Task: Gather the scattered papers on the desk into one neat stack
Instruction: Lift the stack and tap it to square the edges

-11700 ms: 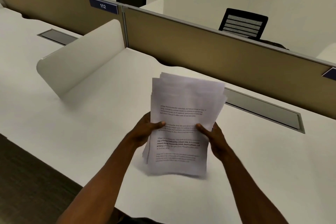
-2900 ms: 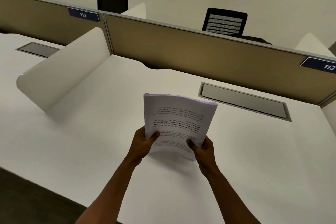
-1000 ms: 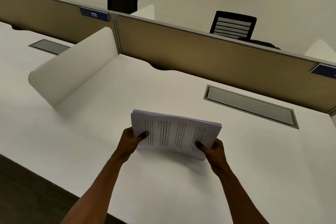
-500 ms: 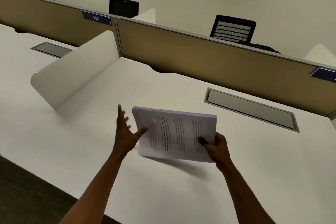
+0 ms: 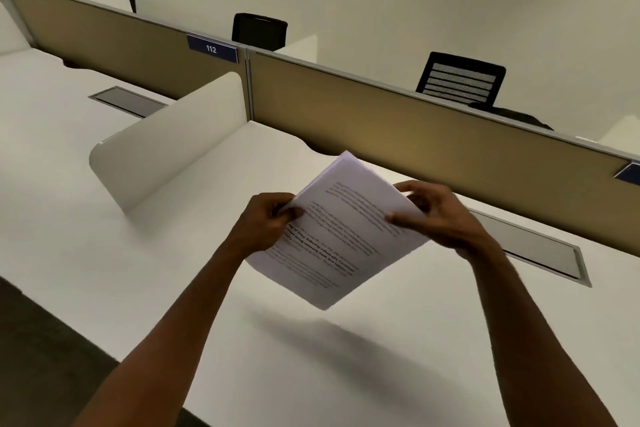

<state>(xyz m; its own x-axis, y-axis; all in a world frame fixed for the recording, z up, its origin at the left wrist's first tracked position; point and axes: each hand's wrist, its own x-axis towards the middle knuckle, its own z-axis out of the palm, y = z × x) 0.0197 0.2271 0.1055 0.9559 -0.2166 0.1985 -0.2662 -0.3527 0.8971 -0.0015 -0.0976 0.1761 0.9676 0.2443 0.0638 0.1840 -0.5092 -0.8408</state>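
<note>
A stack of printed white papers (image 5: 341,236) hangs in the air above the white desk (image 5: 104,253), turned diagonally with one corner pointing away from me. My left hand (image 5: 268,222) grips its left edge, fingers curled round the sheets. My right hand (image 5: 440,215) holds the right edge, thumb on the top page and fingers behind. The edges of the sheets look lined up. The stack casts a shadow on the desk below it. No loose sheets lie on the desk.
A curved white side divider (image 5: 166,146) stands to the left. A tan partition (image 5: 415,135) with a blue "112" label (image 5: 212,48) runs along the back. A grey cable flap (image 5: 530,246) sits in the desk at right. Black chairs (image 5: 460,80) stand beyond the partition.
The stack has been lifted higher and rotated to a diagonal. My left hand, spread apart from the papers half a second ago, now grips the left edge again. My view tilted upward.
</note>
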